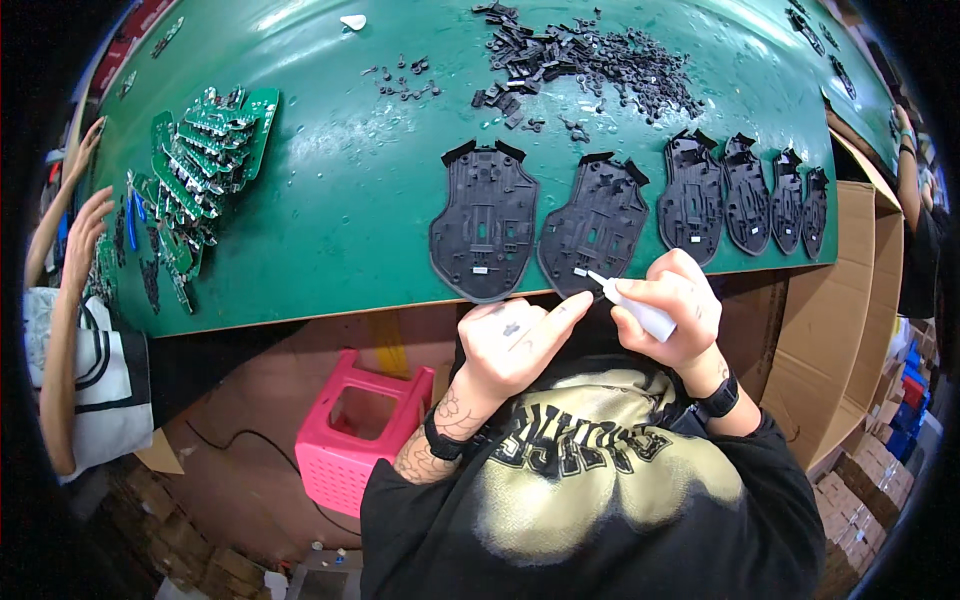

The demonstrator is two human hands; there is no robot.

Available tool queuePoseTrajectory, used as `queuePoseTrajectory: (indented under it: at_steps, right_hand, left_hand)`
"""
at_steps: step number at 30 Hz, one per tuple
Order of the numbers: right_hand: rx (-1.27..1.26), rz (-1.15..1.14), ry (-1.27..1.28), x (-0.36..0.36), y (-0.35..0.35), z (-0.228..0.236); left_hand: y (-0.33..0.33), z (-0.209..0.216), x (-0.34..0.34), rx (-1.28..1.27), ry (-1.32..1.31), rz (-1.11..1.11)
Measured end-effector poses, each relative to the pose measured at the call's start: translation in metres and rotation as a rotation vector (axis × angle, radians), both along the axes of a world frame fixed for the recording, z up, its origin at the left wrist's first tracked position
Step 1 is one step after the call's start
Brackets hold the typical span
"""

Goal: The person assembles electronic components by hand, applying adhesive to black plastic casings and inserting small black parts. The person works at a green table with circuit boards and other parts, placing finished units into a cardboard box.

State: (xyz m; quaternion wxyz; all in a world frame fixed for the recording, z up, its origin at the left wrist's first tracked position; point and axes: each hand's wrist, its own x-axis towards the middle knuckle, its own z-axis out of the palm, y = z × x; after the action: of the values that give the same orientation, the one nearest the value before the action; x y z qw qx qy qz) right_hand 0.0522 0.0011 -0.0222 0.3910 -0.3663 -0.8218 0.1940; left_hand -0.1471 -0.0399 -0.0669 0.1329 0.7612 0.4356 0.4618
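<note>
Green table (340, 200): right hand (682, 300) pinches white bottle (650, 316); left hand (510, 345), grip unclear; lettered shirt (600, 490).

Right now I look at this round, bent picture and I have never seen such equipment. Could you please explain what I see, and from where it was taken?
There is no robot here: a person works with two bare hands. The one picture comes from a wide fisheye camera on that person's head, looking down, so straight edges look curved.

On the green table lie six black plastic shells in a row, a pile of small black parts behind them, and green circuit boards at left.

The right hand holds a small white bottle, its thin tip at the second shell from the left. The left hand is near that shell's lower edge. Another person's hand shows at far left.
</note>
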Motion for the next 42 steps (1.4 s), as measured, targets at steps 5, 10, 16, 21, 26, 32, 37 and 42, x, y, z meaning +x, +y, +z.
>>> queuePoseTrajectory:
  at_steps: [5,10,16,21,26,32,37,42]
  right_hand:
    - [0.029,-0.124,0.110,0.013,0.002,0.001]
    - [0.066,-0.283,0.225,0.055,-0.001,-0.005]
    - [0.032,-0.339,0.184,0.083,-0.004,-0.006]
    - [0.020,-0.324,0.137,0.081,-0.001,-0.007]
    - [0.042,-0.311,0.121,0.079,0.004,-0.007]
    - [0.034,-0.301,0.136,0.081,0.002,-0.009]
    - [0.078,-0.364,0.198,0.088,0.002,-0.006]
    - [0.096,-0.550,0.370,0.116,-0.003,-0.001]
  left_hand:
    - [0.001,0.005,0.002,0.010,0.058,-0.006]
    - [-0.003,0.022,0.023,-0.034,0.169,-0.185]
    - [0.010,0.045,0.064,-0.173,0.160,-0.312]
    - [0.017,0.047,0.083,-0.277,0.268,-0.254]
    - [0.017,0.044,0.089,-0.319,0.298,-0.227]
    - [0.018,0.045,0.091,-0.318,0.315,-0.212]
    - [0.020,0.050,0.092,-0.356,0.351,-0.244]
    - [0.027,0.063,0.105,-0.315,0.320,-0.340]
